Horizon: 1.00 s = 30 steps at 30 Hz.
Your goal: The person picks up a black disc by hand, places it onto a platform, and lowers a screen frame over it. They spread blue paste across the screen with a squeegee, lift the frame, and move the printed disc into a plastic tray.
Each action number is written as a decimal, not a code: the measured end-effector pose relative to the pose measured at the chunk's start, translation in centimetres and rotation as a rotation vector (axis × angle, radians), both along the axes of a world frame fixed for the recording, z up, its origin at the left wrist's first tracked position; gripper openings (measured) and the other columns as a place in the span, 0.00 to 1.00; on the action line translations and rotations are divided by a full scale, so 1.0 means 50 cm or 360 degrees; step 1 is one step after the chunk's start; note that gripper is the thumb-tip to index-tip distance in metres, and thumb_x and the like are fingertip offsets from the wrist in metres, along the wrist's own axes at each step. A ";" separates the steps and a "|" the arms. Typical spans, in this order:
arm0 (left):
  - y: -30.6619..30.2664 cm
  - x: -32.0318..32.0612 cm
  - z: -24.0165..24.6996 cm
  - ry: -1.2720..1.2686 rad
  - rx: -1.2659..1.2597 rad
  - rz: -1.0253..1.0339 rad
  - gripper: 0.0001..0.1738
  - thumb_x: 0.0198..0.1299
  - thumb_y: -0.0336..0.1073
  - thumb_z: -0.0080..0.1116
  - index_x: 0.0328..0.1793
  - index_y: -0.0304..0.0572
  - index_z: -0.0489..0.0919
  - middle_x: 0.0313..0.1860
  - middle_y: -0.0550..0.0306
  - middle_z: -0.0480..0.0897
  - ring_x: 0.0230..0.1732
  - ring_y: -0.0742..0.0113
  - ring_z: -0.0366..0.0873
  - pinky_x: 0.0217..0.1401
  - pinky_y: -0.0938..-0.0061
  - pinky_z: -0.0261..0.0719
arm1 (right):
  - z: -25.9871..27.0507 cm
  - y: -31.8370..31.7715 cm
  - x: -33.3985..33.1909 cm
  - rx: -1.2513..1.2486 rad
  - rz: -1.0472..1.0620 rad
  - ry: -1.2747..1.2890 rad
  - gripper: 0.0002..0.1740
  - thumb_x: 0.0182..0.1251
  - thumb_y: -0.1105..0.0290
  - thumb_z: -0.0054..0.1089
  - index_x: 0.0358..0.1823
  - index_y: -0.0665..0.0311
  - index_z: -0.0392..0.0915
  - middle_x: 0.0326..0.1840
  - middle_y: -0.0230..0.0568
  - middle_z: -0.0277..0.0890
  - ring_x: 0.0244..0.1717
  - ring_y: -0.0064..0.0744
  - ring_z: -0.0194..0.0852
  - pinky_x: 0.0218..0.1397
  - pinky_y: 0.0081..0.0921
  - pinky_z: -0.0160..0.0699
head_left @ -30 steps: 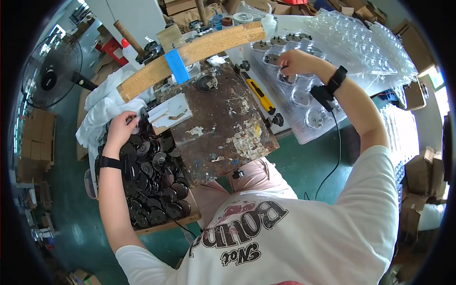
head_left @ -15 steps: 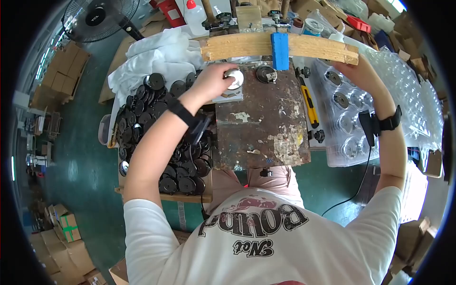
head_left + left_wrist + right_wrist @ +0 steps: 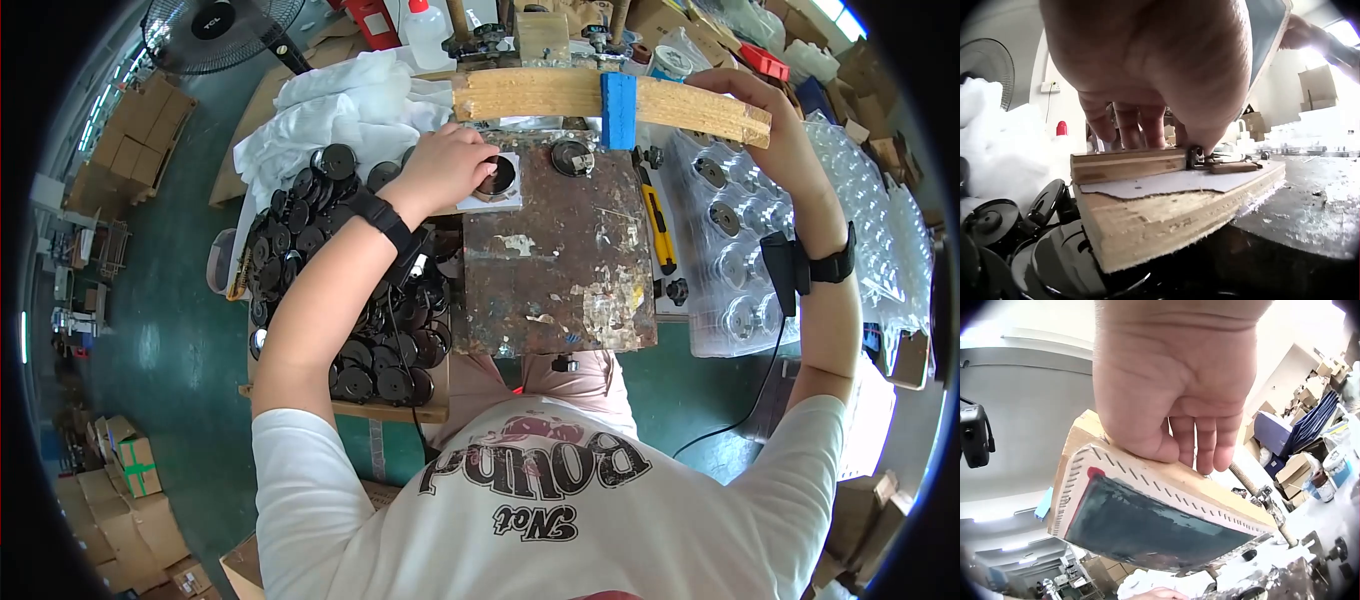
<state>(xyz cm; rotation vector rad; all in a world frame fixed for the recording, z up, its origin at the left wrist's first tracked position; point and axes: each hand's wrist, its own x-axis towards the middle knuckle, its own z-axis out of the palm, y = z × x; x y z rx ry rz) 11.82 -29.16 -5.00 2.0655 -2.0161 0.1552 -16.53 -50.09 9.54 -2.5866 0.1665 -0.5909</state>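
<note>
The right hand point(image 3: 765, 125) grips the end of the wooden bar point(image 3: 545, 92) while the left hand point(image 3: 450, 165) seems to pinch a black disc point(image 3: 497, 176) on the block point(image 3: 512, 197) beneath its fingertips, where the disc should sit flat and centred.

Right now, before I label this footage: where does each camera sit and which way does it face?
Head: on the head, looking down at the bench; both arms and shirt show, left hand holding a black disc, right hand gripping the wooden bar.
Left wrist: under that wrist, facing along the bench at a wooden block; fingers on top.
Right wrist: under that wrist, facing upward; its fingers wrap the wooden bar.
Shared: head and right wrist both show the wooden bar.
</note>
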 end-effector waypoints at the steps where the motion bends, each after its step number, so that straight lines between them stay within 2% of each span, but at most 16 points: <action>1: 0.001 -0.008 0.001 0.0018 -0.0059 -0.0031 0.16 0.56 0.46 0.53 0.50 0.57 0.78 0.43 0.60 0.77 0.51 0.56 0.71 0.52 0.61 0.70 | 0.001 0.002 0.000 -0.0004 -0.0003 0.0010 0.17 0.59 0.79 0.54 0.51 0.66 0.73 0.46 0.36 0.76 0.46 0.23 0.74 0.50 0.21 0.71; 3: 0.005 -0.022 0.003 0.0037 -0.0116 -0.0060 0.16 0.56 0.46 0.54 0.51 0.58 0.78 0.44 0.61 0.77 0.51 0.57 0.70 0.52 0.60 0.69 | 0.000 0.004 0.000 -0.0005 -0.0011 0.0030 0.16 0.59 0.81 0.52 0.50 0.66 0.73 0.45 0.36 0.76 0.46 0.24 0.74 0.51 0.21 0.71; 7: 0.014 -0.038 0.004 0.0014 0.0066 0.0208 0.17 0.56 0.46 0.54 0.52 0.59 0.78 0.47 0.62 0.77 0.53 0.59 0.69 0.53 0.60 0.69 | 0.001 -0.002 0.001 -0.0051 0.0045 0.0026 0.15 0.59 0.81 0.51 0.49 0.68 0.73 0.45 0.38 0.77 0.46 0.25 0.74 0.51 0.21 0.71; 11: 0.001 -0.006 0.015 -0.0033 0.0177 0.0038 0.18 0.56 0.46 0.54 0.54 0.60 0.77 0.49 0.62 0.76 0.55 0.59 0.68 0.54 0.60 0.69 | 0.003 -0.001 0.001 -0.0107 0.0018 0.0045 0.15 0.59 0.80 0.51 0.49 0.69 0.73 0.45 0.39 0.77 0.47 0.25 0.74 0.52 0.22 0.71; 14: -0.004 0.017 0.034 -0.0127 0.0344 -0.0169 0.19 0.57 0.43 0.53 0.56 0.62 0.76 0.50 0.59 0.75 0.53 0.57 0.70 0.55 0.66 0.69 | 0.004 0.003 0.001 -0.0073 0.0022 0.0045 0.15 0.59 0.80 0.51 0.49 0.69 0.73 0.44 0.39 0.77 0.47 0.25 0.74 0.52 0.22 0.71; 16: 0.014 0.027 0.043 -0.0100 0.0327 -0.0175 0.19 0.57 0.42 0.54 0.56 0.60 0.76 0.49 0.59 0.76 0.52 0.57 0.70 0.54 0.65 0.69 | 0.005 0.006 0.000 -0.0057 0.0028 0.0044 0.15 0.59 0.80 0.51 0.48 0.69 0.73 0.43 0.39 0.77 0.47 0.25 0.74 0.53 0.22 0.71; 19: 0.052 0.016 0.067 -0.0040 0.0306 -0.0184 0.19 0.56 0.41 0.55 0.55 0.57 0.77 0.47 0.61 0.77 0.52 0.58 0.71 0.52 0.64 0.70 | 0.002 0.011 -0.004 0.0434 0.0262 0.0186 0.15 0.60 0.79 0.51 0.49 0.70 0.72 0.44 0.39 0.76 0.47 0.25 0.74 0.52 0.22 0.71; 20: 0.070 0.007 0.078 0.0275 0.0262 -0.0066 0.21 0.56 0.41 0.55 0.58 0.54 0.74 0.45 0.59 0.78 0.48 0.58 0.73 0.49 0.67 0.71 | -0.001 0.005 0.001 0.0437 0.0269 0.0187 0.15 0.60 0.79 0.51 0.49 0.70 0.72 0.44 0.39 0.76 0.47 0.25 0.74 0.52 0.22 0.71; 22: 0.107 -0.019 0.095 0.0898 0.0168 0.0176 0.26 0.57 0.40 0.56 0.62 0.47 0.69 0.40 0.56 0.79 0.40 0.59 0.76 0.44 0.71 0.73 | -0.015 -0.018 0.017 0.0459 0.0347 0.0549 0.15 0.60 0.77 0.51 0.50 0.68 0.72 0.46 0.39 0.75 0.47 0.24 0.73 0.51 0.22 0.72; 23: 0.119 -0.033 0.091 0.0896 0.0169 0.0185 0.26 0.57 0.40 0.56 0.62 0.47 0.69 0.40 0.56 0.79 0.40 0.59 0.76 0.44 0.71 0.73 | -0.021 -0.027 0.028 0.0465 0.0386 0.0729 0.16 0.60 0.76 0.52 0.51 0.66 0.72 0.47 0.38 0.75 0.48 0.24 0.73 0.51 0.23 0.72; 24: 0.126 -0.052 0.082 0.1192 0.0140 0.0161 0.28 0.58 0.40 0.55 0.65 0.44 0.65 0.38 0.55 0.79 0.37 0.60 0.76 0.42 0.73 0.73 | -0.025 -0.020 0.050 0.0468 0.0394 0.0728 0.16 0.60 0.76 0.52 0.51 0.66 0.72 0.47 0.38 0.75 0.48 0.24 0.73 0.51 0.23 0.72; 26: 0.134 -0.086 0.059 0.1781 0.0070 0.0106 0.34 0.59 0.40 0.55 0.69 0.38 0.57 0.34 0.54 0.80 0.30 0.62 0.77 0.37 0.76 0.73 | -0.034 0.013 0.115 0.0222 0.0009 0.0795 0.17 0.60 0.73 0.53 0.52 0.63 0.72 0.49 0.37 0.73 0.48 0.23 0.72 0.50 0.24 0.73; 28: 0.137 -0.102 0.029 0.1701 0.0127 0.0115 0.35 0.59 0.41 0.54 0.70 0.38 0.54 0.34 0.54 0.80 0.31 0.63 0.76 0.37 0.76 0.73 | -0.079 0.015 0.180 -0.0138 0.0075 0.0266 0.19 0.57 0.72 0.56 0.53 0.61 0.72 0.44 0.37 0.75 0.46 0.27 0.73 0.49 0.25 0.74; 29: 0.137 -0.108 0.014 0.1621 0.0187 0.0118 0.37 0.59 0.41 0.54 0.71 0.39 0.51 0.34 0.54 0.79 0.31 0.64 0.76 0.37 0.75 0.73 | -0.097 0.020 0.212 -0.0141 0.0077 0.0267 0.19 0.57 0.72 0.56 0.53 0.61 0.72 0.44 0.37 0.75 0.46 0.27 0.73 0.49 0.25 0.74; 30: 0.138 -0.113 0.005 0.1540 0.0246 0.0120 0.39 0.60 0.41 0.54 0.72 0.39 0.48 0.34 0.54 0.79 0.32 0.66 0.76 0.37 0.75 0.73 | -0.111 0.027 0.242 -0.0211 0.0022 0.0170 0.19 0.56 0.71 0.58 0.50 0.62 0.73 0.41 0.39 0.75 0.44 0.32 0.74 0.48 0.26 0.74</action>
